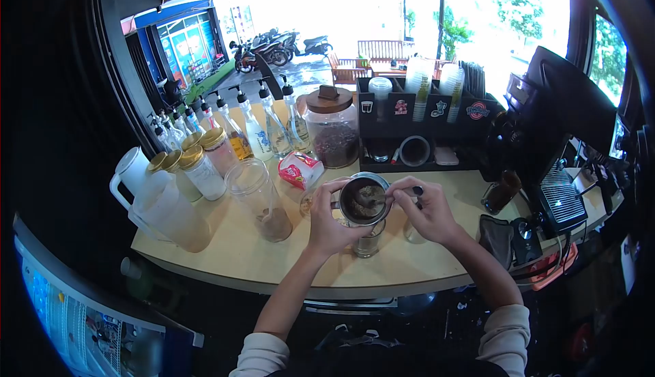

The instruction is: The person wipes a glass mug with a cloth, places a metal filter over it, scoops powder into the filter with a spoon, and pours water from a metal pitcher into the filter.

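My left hand (326, 225) is wrapped round a metal cup (349, 198), which is tipped so that its mouth faces me. Brown, grainy contents show inside it. Between the fingers of my right hand (428, 219) is the handle of a spoon (376, 202), with its bowl down in the cup. Directly beneath the cup, a clear glass (368, 245) stands on the counter, partly covered by the cup and my left hand. Left of my left hand stands a tall clear container (258, 196) with something brownish at its base.
Pump bottles (254, 135), gold-lidded jars (202, 174) and plastic pitchers (167, 213) line the counter's left. A red-and-white tissue pack (300, 169) lies before a wooden-lidded jar (332, 131). A black organizer (437, 111) holds plastic cups. A coffee machine (561, 196) stands right.
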A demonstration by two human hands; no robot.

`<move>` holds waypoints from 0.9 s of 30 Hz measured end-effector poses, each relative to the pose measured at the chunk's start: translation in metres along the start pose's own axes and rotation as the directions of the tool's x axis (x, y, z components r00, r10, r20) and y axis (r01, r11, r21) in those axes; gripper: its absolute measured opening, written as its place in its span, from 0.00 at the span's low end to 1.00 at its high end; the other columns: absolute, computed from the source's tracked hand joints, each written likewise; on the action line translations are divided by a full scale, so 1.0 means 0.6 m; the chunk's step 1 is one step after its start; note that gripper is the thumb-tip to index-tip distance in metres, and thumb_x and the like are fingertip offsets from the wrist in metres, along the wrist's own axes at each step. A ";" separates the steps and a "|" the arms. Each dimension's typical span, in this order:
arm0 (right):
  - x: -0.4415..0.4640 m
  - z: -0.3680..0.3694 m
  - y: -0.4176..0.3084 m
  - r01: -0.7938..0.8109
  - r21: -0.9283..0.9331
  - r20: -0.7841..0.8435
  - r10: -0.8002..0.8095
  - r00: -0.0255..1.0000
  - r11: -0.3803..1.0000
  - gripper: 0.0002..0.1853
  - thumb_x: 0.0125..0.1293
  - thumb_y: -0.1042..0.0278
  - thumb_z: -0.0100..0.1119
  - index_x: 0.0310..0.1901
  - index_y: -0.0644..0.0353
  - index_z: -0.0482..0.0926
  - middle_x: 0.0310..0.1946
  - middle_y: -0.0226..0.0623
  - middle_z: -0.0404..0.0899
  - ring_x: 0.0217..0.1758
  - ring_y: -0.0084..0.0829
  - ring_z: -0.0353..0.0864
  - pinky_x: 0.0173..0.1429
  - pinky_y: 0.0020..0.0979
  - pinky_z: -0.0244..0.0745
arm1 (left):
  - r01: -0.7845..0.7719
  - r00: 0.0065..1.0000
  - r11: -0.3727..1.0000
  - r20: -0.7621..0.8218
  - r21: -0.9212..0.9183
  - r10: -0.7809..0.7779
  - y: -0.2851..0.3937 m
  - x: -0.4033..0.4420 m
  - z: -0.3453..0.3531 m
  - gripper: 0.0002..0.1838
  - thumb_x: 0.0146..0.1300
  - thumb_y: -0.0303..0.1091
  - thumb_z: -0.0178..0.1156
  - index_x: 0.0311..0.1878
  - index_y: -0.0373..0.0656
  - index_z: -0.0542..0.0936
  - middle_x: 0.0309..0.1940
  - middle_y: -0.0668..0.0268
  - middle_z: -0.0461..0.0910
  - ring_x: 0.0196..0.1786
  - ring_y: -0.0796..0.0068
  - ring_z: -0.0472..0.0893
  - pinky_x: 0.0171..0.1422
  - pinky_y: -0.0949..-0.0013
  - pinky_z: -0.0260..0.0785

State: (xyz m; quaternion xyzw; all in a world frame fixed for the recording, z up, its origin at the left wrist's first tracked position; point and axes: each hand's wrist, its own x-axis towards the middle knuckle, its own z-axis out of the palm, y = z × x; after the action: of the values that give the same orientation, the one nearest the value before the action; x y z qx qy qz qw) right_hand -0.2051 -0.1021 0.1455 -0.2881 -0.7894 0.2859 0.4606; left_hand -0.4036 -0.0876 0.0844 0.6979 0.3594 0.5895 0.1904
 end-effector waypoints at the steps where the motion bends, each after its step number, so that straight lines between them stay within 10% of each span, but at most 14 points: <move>1: 0.001 0.002 0.000 -0.013 0.038 -0.062 0.016 0.998 0.999 0.06 0.67 0.75 0.51 0.40 0.67 0.77 0.29 0.40 0.81 0.33 0.25 0.83 0.41 0.26 0.76 | -0.032 0.999 0.994 -0.027 0.103 0.035 -0.001 -0.001 0.003 0.42 0.29 0.38 0.80 0.52 0.43 0.69 0.50 0.61 0.75 0.54 0.66 0.75 0.54 0.66 0.71; 12: -0.005 0.020 -0.005 -0.007 0.056 -0.064 0.011 0.998 0.998 0.06 0.67 0.75 0.51 0.39 0.68 0.76 0.30 0.37 0.81 0.34 0.21 0.80 0.40 0.25 0.75 | 0.121 0.972 0.992 -0.197 -0.045 -0.127 0.027 -0.010 0.025 0.43 0.30 0.42 0.80 0.51 0.41 0.68 0.50 0.60 0.73 0.55 0.58 0.70 0.63 0.55 0.58; 20: -0.002 0.020 0.000 0.018 0.054 -0.057 -0.015 0.998 0.998 0.06 0.68 0.74 0.51 0.39 0.68 0.76 0.29 0.37 0.81 0.36 0.21 0.81 0.41 0.24 0.74 | -0.002 0.992 0.986 -0.122 0.167 0.023 0.016 -0.015 0.018 0.42 0.31 0.39 0.79 0.52 0.43 0.67 0.53 0.61 0.74 0.56 0.58 0.70 0.64 0.54 0.55; 27: -0.003 0.005 0.012 0.001 0.107 -0.050 0.005 0.999 0.994 0.07 0.68 0.73 0.51 0.39 0.67 0.77 0.30 0.38 0.82 0.36 0.22 0.82 0.43 0.26 0.75 | -0.174 0.983 0.936 0.002 0.306 0.183 0.022 -0.002 -0.010 0.44 0.28 0.34 0.78 0.56 0.42 0.70 0.52 0.60 0.72 0.56 0.63 0.73 0.55 0.63 0.70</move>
State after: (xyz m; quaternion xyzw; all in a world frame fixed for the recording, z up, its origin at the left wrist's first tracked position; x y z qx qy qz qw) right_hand -0.2056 -0.0990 0.1382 -0.2708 -0.7609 0.3211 0.4946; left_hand -0.4055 -0.0984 0.0943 0.7407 0.3838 0.5510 0.0213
